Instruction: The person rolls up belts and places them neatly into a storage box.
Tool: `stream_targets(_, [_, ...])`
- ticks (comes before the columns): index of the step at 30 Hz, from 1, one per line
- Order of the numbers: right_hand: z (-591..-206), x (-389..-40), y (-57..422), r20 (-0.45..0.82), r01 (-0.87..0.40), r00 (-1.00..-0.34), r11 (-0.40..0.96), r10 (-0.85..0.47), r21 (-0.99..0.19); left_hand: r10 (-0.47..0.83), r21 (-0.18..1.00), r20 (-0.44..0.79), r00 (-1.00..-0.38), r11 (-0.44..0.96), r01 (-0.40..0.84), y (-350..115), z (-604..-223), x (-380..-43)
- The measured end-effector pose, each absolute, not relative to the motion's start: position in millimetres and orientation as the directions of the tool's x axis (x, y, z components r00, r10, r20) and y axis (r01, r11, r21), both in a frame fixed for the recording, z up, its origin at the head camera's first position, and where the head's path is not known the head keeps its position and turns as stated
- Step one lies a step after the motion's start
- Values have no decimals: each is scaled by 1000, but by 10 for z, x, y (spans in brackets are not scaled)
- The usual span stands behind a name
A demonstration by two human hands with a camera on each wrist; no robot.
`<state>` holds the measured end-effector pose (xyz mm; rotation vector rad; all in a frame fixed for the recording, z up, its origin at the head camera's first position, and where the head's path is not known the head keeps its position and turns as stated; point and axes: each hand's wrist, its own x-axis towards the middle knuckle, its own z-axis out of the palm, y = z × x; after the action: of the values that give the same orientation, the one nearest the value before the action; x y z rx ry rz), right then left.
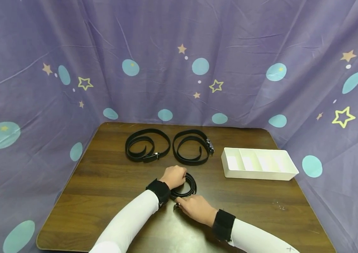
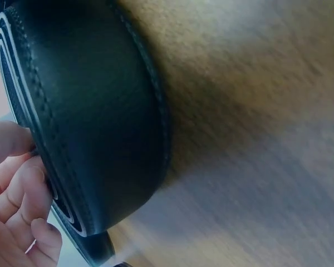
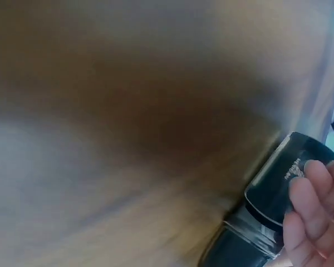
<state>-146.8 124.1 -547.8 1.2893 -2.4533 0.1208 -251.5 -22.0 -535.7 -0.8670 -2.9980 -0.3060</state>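
Note:
A black leather belt (image 1: 193, 183) lies wound in a coil near the middle of the table. At the coil's far left side, my left hand (image 1: 174, 176) grips it; the left wrist view shows the curled fingers (image 2: 30, 194) at the edge of the stitched, layered strap (image 2: 94, 111). My right hand (image 1: 197, 208) holds the belt's buckle end at the near side. Its fingertips (image 3: 309, 203) lie against a strap section with small lettering, beside the metal buckle (image 3: 256, 236). The right thumb is hidden in the right wrist view.
Two more black belts, loosely coiled, lie at the back: one at left (image 1: 147, 144), another with a shiny buckle (image 1: 192, 147) beside it. A white box (image 1: 259, 174) with several compartments stands at the right. A purple patterned curtain (image 1: 179, 21) surrounds the wooden table (image 1: 103, 218).

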Motion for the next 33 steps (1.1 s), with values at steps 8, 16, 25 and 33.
stream_targets(8, [-5498,-1638,1151,350,-752,-612,659,-709,20,524,243,49,-850,820,519,-216,-5386,-2532])
stream_targets(16, [-5366,-1704,1270,244,-728,-686,652,-686,-212,617,321,-22,-787,750,579,-398,-5285,-2564])
stream_targets(25, [-5229,-2108,1432,226,-557,-821,822,-524,-119,627,350,29,-779,723,595,-631,-4967,-2451])
stream_targets(33, [-5201,-2298,1268,128,-503,-860,862,-494,-57,742,192,96,-664,641,744,-353,-5066,-2012])
